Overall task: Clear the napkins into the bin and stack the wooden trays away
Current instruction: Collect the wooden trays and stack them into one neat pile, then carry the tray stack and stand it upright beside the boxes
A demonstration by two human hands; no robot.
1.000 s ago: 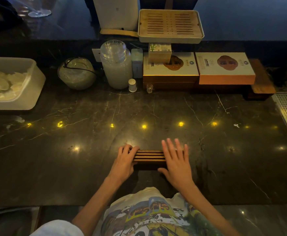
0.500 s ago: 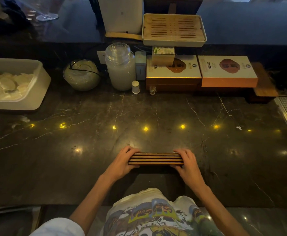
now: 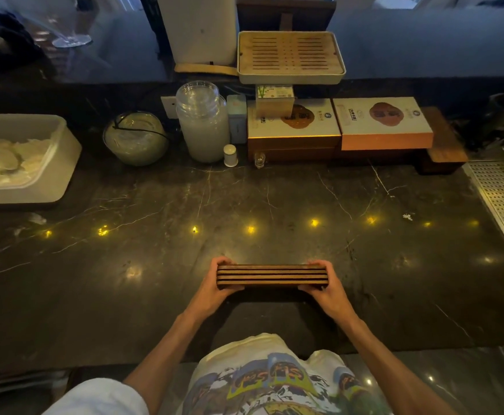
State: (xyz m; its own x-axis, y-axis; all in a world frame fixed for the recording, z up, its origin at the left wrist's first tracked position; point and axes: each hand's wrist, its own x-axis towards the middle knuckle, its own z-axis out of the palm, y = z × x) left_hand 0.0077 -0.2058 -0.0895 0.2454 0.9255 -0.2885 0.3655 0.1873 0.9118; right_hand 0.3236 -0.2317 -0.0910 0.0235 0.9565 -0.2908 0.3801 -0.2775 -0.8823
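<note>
A stack of several thin wooden trays (image 3: pixel 271 277) is held edge-on, just above the dark marble counter (image 3: pixel 274 199) near its front edge. My left hand (image 3: pixel 218 287) grips the stack's left end. My right hand (image 3: pixel 327 290) grips its right end. A larger slatted wooden tray (image 3: pixel 289 56) sits on the raised ledge at the back. No napkins or bin can be made out.
A white tub (image 3: pixel 50 163) of pale round pieces stands at the left. A glass bowl (image 3: pixel 135 139), a lidded glass jar (image 3: pixel 202 124) and two flat boxes (image 3: pixel 337 124) line the back. A perforated metal drain tray (image 3: pixel 502 205) lies at the right.
My right hand went from lying flat on top of the stack to gripping its right end. Both hands now hold the stack, lifted slightly off the counter.
</note>
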